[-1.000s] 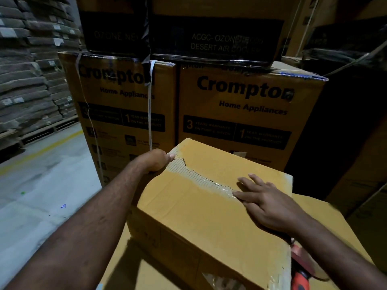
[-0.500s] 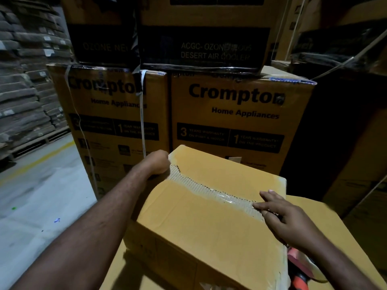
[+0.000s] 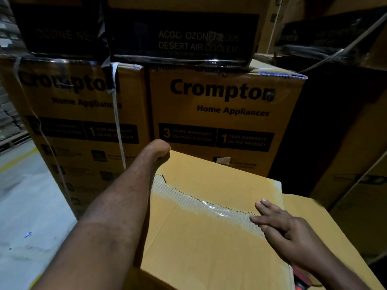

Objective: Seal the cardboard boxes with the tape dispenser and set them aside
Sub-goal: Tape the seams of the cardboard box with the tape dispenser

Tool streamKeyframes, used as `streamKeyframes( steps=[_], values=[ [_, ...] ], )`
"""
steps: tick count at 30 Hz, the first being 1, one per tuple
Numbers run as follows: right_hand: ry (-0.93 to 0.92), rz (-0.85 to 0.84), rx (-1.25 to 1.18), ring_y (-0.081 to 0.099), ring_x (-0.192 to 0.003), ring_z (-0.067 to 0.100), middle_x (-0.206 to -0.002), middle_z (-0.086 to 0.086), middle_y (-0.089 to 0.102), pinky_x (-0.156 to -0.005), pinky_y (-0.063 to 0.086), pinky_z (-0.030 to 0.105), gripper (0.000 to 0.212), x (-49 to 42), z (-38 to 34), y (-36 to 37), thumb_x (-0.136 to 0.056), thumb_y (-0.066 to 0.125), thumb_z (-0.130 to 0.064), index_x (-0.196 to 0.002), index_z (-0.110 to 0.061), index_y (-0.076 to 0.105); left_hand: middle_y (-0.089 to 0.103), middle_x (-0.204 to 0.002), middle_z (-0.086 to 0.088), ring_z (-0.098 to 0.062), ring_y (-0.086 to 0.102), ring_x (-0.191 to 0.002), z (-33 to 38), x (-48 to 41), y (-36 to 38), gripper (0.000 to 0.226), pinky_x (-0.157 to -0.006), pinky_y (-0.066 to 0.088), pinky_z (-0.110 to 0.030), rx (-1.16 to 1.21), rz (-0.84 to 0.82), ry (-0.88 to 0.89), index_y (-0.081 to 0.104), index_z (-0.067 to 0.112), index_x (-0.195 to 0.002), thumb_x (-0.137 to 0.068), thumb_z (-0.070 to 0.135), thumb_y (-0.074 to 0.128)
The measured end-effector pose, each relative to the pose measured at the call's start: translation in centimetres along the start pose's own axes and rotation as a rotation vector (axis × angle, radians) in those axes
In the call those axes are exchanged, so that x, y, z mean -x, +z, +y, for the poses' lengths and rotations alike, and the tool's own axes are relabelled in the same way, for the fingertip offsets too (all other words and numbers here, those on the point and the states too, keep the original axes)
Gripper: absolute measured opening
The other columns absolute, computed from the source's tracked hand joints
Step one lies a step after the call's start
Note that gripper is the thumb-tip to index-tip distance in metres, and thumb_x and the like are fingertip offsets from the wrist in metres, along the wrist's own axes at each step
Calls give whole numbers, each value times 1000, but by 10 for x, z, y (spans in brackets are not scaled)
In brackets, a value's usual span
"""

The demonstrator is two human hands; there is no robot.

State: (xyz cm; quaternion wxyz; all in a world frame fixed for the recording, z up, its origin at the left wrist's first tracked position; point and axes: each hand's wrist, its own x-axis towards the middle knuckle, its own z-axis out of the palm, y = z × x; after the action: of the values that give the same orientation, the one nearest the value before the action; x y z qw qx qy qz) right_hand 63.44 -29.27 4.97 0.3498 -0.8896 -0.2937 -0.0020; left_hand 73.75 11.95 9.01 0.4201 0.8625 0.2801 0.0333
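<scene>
Your left hand (image 3: 159,149) curls over the 11 o'clock corner of the plain cardboard box (image 3: 209,248), gripping it. Your right hand (image 3: 291,233) lies flat, fingers straight, on the clear tape (image 3: 201,203) at the seam's 3 o'clock end. At 12 o'clock, stacked cartons (image 3: 226,114) read "Crompton Home Appliances" and "3 YEARS WARRANTY ON PUMP & MOTOR" (above them, "DESERT AIR COOLER"). The red tape dispenser (image 3: 301,286) peeks in at 5 o'clock.

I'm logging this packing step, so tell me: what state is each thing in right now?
cardboard box: flaps shut, seam taped.
tape strip: stuck along the seam, wrinkled.
left hand: curled over the box's far corner.
right hand: fingers straight, pressing the tape strip.
tape dispenser: lying unheld, mostly hidden by the right forearm.
Crompton boxes: stacked, closed.
</scene>
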Motion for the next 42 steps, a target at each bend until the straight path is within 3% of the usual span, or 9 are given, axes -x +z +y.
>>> streamKeyframes(
  steps=[4,10,14,20,25,31,33,37,42],
  values=[
    [48,31,-27,26,-138,-19,-136,-35,49,-121,28,39,48,-1,-3,4,-94,62,-15,-100,-63,69,58,-113,-15,-27,59,-98,-7,-6,6,27,-82,49,-41,-35,-31,2,57,5,-117,-107,24,41],
    [73,78,3,31,-141,-9,-136,-26,52,-119,30,42,34,-8,-11,11,-98,59,-21,-101,-54,65,29,-165,-7,-34,23,-152,-12,0,13,63,-121,17,-61,-444,-49,195,38,26,-154,-103,62,32],
    [84,103,-38,34,-140,-7,-132,-28,52,-119,30,35,33,-6,-13,13,-98,58,-19,-97,-52,64,1,-171,2,-34,-15,-155,-10,17,16,73,-112,-11,-76,-763,-65,267,26,40,-158,-96,78,20],
    [57,145,-39,40,-138,2,-138,-12,58,-112,30,24,23,-9,-14,17,-98,59,-21,-112,-33,72,-7,-170,4,-31,-17,-154,21,118,51,67,-113,-13,-75,-882,-296,448,10,40,-161,-101,68,24],
    [149,287,-344,66,-101,2,-114,-5,68,-73,55,13,25,-13,-17,-11,-98,64,-23,-122,-26,68,4,-170,13,-16,-14,-155,26,249,64,62,-120,-11,-64,-630,-218,600,27,40,-157,-101,64,35],
    [327,226,-233,61,-86,11,-112,-4,53,-80,56,37,65,-70,28,-44,-95,67,-28,-152,-22,37,-12,-170,6,-11,-27,-152,-28,352,129,70,-124,-6,-47,-46,501,350,22,36,-158,-97,57,50],
    [418,26,-311,58,-101,20,-129,2,51,-81,51,40,72,-87,43,-41,-91,69,-39,-152,-25,34,-31,-164,14,-5,-34,-147,-33,373,150,94,-124,0,-42,107,511,158,-4,32,-161,-94,58,57],
    [481,-119,-505,57,-100,30,-111,7,60,-72,51,46,51,-100,65,-29,-80,70,-50,-124,-26,58,-33,-159,20,3,-18,-142,-20,406,186,111,-110,9,-12,445,503,-28,-23,27,-158,-93,48,65],
    [343,-54,-553,55,-100,29,-107,3,58,-77,51,48,41,-88,36,-38,-89,72,-36,-121,-16,60,-20,-166,12,-7,-3,-152,-2,421,210,113,-115,9,-20,679,507,-137,-24,24,-157,-93,48,66]
  ],
)
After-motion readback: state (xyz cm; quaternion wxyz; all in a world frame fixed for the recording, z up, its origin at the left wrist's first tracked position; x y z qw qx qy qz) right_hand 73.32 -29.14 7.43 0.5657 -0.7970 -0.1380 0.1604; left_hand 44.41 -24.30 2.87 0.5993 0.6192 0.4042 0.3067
